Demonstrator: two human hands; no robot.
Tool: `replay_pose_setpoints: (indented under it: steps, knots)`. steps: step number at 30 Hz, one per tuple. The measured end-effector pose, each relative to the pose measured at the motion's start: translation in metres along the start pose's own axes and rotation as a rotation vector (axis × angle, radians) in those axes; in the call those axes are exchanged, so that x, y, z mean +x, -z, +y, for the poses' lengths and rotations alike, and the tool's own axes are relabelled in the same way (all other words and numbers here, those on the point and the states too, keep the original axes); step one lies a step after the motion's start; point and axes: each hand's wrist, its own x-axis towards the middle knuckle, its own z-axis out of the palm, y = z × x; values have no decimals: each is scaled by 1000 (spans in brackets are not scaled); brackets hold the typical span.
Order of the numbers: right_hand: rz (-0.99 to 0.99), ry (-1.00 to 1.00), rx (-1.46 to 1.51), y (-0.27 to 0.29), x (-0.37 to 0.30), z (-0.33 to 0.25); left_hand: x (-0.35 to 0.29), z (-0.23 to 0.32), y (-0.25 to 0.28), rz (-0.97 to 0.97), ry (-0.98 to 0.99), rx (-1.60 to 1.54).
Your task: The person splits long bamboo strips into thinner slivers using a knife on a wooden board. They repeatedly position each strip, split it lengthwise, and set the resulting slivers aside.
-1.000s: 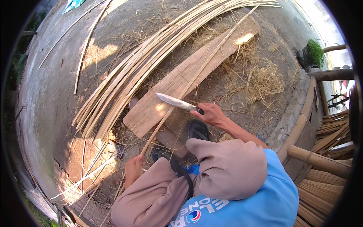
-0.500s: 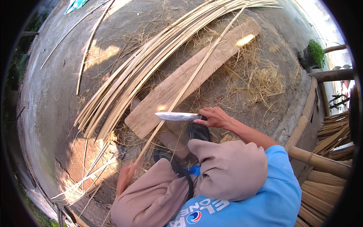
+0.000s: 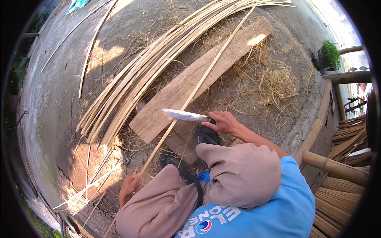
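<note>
My right hand (image 3: 224, 121) is closed round the dark handle of a long knife (image 3: 185, 115). Its broad pale blade points left and lies across a bamboo strip (image 3: 203, 79). Down at the lower left, my left hand (image 3: 130, 185) grips the near end of that strip beside my knee. From there the strip runs up and away to the right, over a wooden plank (image 3: 166, 105). The plank slants across the ground in front of my feet, its near end raised on a wooden block (image 3: 179, 148).
A bundle of split bamboo strips (image 3: 137, 75) lies beyond the plank. Curly shavings (image 3: 274, 85) are heaped to its right. Bamboo poles (image 3: 333, 168) and stacked strips (image 3: 337, 202) stand at my right. A green potted plant (image 3: 330, 55) is at the far right.
The knife's tip has swung up and away, so the blade now tilts instead of lying nearly level. Both hands keep their grips, and the left has shifted slightly.
</note>
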Motion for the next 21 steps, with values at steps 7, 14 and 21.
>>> replay_pose_setpoints:
  steps: [7,14,21]
  knots:
    - [220,-265,-64,13,57,34,-11,-6,-14,76,24,-34]
    - [347,-572,16,94,75,142,-20,-65,16,56,54,-82]
    - [172,-353,189,10,45,20,30,2,-7,-186,223,-149]
